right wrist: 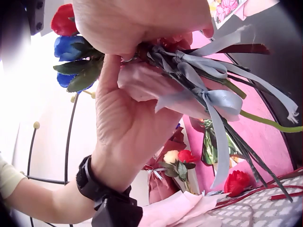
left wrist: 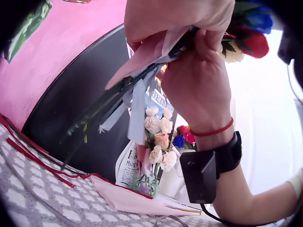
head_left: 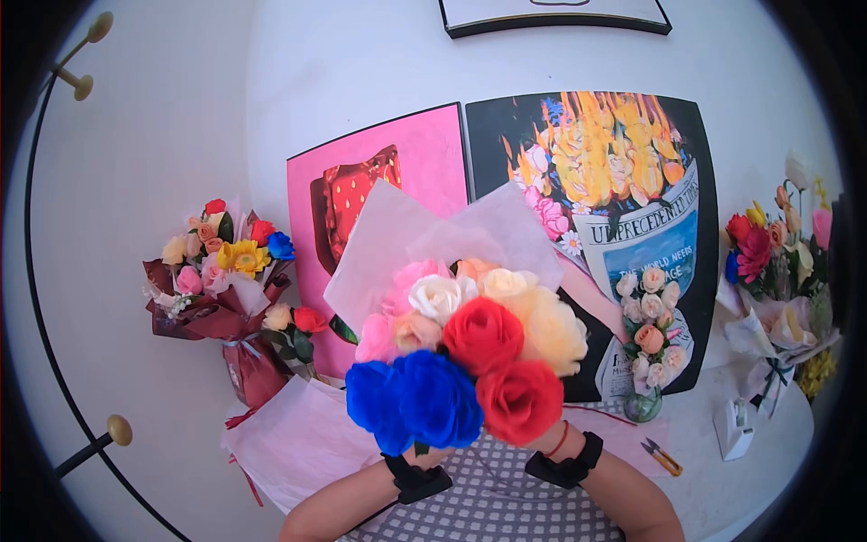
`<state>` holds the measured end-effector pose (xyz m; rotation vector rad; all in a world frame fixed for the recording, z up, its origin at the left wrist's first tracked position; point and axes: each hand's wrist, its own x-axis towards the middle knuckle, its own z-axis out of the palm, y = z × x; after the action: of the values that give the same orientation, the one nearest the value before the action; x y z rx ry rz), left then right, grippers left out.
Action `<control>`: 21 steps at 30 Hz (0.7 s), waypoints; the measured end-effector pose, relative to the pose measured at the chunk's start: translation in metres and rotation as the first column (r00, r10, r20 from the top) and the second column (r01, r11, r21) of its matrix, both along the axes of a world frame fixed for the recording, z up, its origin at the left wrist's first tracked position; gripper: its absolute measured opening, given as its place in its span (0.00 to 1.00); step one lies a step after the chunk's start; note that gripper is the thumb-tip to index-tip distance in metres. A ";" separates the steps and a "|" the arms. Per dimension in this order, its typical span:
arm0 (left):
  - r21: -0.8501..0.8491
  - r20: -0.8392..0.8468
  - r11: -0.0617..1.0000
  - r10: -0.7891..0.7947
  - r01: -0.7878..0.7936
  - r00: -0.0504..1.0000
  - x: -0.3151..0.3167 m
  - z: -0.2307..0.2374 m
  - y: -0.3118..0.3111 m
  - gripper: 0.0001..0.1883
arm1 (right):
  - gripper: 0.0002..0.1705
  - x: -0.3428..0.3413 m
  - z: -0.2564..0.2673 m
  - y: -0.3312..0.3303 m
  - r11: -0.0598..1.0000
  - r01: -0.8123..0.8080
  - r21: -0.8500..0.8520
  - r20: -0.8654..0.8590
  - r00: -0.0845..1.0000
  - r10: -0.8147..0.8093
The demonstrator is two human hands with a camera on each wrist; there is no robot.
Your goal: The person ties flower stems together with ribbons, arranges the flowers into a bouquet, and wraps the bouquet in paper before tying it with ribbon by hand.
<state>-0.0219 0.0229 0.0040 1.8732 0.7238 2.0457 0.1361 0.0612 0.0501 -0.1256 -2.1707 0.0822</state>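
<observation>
Pale pink paper (head_left: 384,239) fans out behind the blooms of the mixed bouquet (head_left: 483,339), the largest item in hand. The bouquet is centred between the two forearms, raised above the patterned cloth (head_left: 515,501). Blooms sit above both hands in the head view; stems pass through the grip and out the other side.

Hands: left hand (head_left: 429,458) and right hand (head_left: 545,440) meet around the gathered stems, close together. Both are narrow, fingers curled on the paper and stems. Exact finger placement is uncertain, since blooms cover it in the head view and the hands overlap in the wrist views.

Orientation: long axis tilted. Blooms face the head camera; the stems (right wrist: 246,152) slope down and away from the wearer, spreading at their ends. A light blue-grey ribbon (right wrist: 223,100) is tied on the stem side, with loops and loose tails (one tail frayed at its tip).

Surroundings, by size: dark picture (head_left: 492,131) with painted flames, pink picture (head_left: 433,149) beside it, wine-red wrapped bouquet (head_left: 256,366) to the left, glass vase (head_left: 643,408) of pale flowers in front of the dark picture, white tape dispenser (head_left: 734,432) at right, small snips (head_left: 666,460) nearer the right forearm.
</observation>
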 end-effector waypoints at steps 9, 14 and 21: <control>-0.071 -0.080 0.995 -0.069 0.063 0.994 -0.008 -0.019 0.011 0.26 | 0.26 0.000 0.014 -0.018 0.999 -0.050 -0.006 -0.214 0.976 0.047; -0.114 -0.120 0.989 -0.111 0.097 0.987 -0.017 -0.040 0.013 0.27 | 0.27 -0.006 0.009 -0.013 0.991 0.090 0.104 -0.224 0.972 -0.065; -0.178 -0.186 0.980 -0.119 0.085 0.975 -0.016 -0.047 0.020 0.27 | 0.30 -0.005 0.012 -0.019 0.988 0.152 0.021 -0.227 0.963 -0.143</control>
<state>-0.0377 0.0431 -0.0429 1.9869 0.8029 1.6982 0.1309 0.0422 0.0620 -0.2444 -1.9291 -0.0294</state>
